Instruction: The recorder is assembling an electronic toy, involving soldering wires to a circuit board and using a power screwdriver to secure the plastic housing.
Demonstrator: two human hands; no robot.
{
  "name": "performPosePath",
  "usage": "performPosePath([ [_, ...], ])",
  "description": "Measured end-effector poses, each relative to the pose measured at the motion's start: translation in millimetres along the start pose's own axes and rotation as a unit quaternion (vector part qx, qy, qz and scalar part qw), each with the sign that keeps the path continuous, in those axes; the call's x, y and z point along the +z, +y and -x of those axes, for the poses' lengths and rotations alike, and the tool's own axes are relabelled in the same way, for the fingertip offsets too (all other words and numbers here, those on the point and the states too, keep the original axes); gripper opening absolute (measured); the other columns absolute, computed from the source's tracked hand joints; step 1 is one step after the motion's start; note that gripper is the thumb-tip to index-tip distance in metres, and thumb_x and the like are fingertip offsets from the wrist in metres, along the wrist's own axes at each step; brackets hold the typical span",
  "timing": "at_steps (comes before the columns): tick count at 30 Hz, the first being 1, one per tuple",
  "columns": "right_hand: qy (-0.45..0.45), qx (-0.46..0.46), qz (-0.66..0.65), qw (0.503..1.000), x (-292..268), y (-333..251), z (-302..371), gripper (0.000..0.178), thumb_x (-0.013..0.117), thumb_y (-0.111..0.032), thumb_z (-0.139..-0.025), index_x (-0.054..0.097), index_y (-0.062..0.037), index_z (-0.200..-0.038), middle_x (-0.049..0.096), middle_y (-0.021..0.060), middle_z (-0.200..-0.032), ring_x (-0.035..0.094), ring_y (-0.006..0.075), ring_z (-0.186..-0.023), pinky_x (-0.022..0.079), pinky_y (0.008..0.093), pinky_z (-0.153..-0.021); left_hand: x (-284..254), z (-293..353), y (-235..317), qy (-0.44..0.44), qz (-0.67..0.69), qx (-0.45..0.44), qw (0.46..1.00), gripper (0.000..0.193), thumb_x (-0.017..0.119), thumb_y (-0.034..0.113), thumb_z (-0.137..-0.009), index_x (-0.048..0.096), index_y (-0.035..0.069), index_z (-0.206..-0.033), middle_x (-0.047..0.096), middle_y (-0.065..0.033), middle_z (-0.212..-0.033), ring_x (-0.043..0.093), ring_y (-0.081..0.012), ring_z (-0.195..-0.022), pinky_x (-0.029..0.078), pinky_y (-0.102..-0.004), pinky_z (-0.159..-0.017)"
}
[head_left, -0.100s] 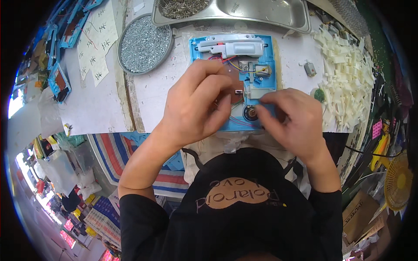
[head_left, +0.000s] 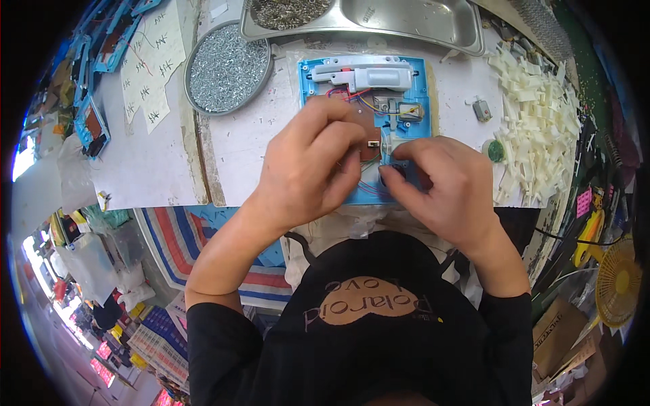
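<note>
A light-blue plastic housing [head_left: 421, 74] lies open on the white table in front of me, with a brown circuit board [head_left: 369, 127], thin coloured wires and a small motor [head_left: 410, 112] inside. Over the board's left part is my left hand [head_left: 308, 162], fingers curled and thumb closed toward them; whatever they pinch is hidden. My right hand [head_left: 443, 186] reaches over the housing's lower right corner, thumb and forefinger apart. Its thumb and fingers mostly cover the round black speaker [head_left: 393, 173] there. A grey-white plastic mechanism [head_left: 379, 78] sits along the housing's far side.
A round tray of silver screws [head_left: 229, 71] stands at the left, a metal tray [head_left: 406, 17] at the back. Cream plastic pieces [head_left: 535, 128] are heaped at the right, near a loose motor [head_left: 482, 110] and a green roll [head_left: 496, 150]. More blue housings [head_left: 91, 128] lie far left.
My right hand has shifted slightly left, and its thumb now covers more of the speaker. My left hand stays curled over the board, nearly in place.
</note>
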State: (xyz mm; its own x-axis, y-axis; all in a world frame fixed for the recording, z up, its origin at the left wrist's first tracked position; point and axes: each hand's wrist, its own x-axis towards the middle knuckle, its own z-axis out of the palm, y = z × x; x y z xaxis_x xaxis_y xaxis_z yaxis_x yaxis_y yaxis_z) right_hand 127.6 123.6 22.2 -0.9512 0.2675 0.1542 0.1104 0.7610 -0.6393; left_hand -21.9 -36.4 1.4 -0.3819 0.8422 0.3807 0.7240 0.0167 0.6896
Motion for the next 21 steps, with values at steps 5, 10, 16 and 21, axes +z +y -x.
performPosePath([
  [5,-0.006,-0.026,0.04,0.999,5.1,-1.9,-1.4,0.018,0.077,-0.015,-0.078,0.064,-0.0075,-0.087,0.061,0.0076,-0.073,0.063,0.0283,-0.068,0.049,0.0417,-0.058,3.6,-9.1,1.6,-0.046,-0.038,0.033,0.998,0.038,0.07,-0.005,-0.072,0.07,0.006,-0.109,0.061,-0.0122,-0.106,0.065,-0.0288,-0.087,0.055,-0.036,-0.073],
  [10,-0.006,-0.092,0.021,0.996,3.1,4.4,4.1,0.014,0.076,-0.01,-0.077,0.067,-0.0061,-0.086,0.062,0.0067,-0.073,0.062,0.0273,-0.067,0.05,0.0397,-0.059,5.5,-16.2,0.8,-0.107,-0.081,0.073,0.988,0.038,0.074,0.006,-0.07,0.07,0.008,-0.108,0.062,-0.0101,-0.108,0.065,-0.0287,-0.09,0.055,-0.0389,-0.072],
  [16,0.104,0.082,-0.024,0.991,-14.2,19.7,-14.2,0.011,0.075,-0.011,-0.08,0.066,-0.0057,-0.083,0.065,0.0081,-0.073,0.063,0.0274,-0.063,0.048,0.0382,-0.057,0.9,-15.4,-4.4,-0.117,-0.091,0.092,0.985,0.034,0.074,0.005,-0.069,0.069,0.007,-0.103,0.062,-0.01,-0.106,0.065,-0.028,-0.089,0.055,-0.0388,-0.072],
  [21,0.031,0.106,0.033,0.993,-12.9,28.2,-35.2,0.027,0.075,-0.029,-0.082,0.063,-0.0051,-0.079,0.065,0.0106,-0.07,0.064,0.0308,-0.063,0.048,0.042,-0.058,6.9,-17.4,-5.4,-0.052,-0.073,0.077,0.993,0.036,0.071,0.003,-0.071,0.07,0.006,-0.107,0.061,-0.0096,-0.104,0.065,-0.0272,-0.087,0.053,-0.0388,-0.073],
])
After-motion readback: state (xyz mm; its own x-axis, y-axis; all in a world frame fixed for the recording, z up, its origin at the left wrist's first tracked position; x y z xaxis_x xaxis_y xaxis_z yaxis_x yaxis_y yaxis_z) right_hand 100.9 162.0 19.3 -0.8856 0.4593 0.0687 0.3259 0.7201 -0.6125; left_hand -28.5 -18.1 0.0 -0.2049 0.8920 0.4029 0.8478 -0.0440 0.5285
